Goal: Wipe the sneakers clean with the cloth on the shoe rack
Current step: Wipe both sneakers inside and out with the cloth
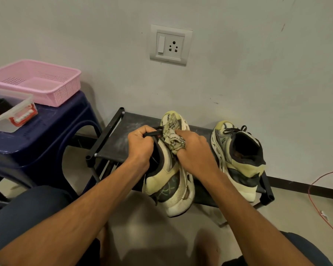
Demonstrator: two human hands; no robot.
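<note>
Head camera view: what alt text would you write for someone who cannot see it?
A person's left hand grips a cream sneaker by its opening while the right hand presses a crumpled cloth against it. A second sneaker stands upright on the low black shoe rack beside it. A blue stool at left carries a pink basket and a clear tub.

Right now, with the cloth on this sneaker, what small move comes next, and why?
Probably draw the cloth back toward the heel: the right hand presses it near the toe of the held sneaker, which the left hand grips at its opening.
</note>
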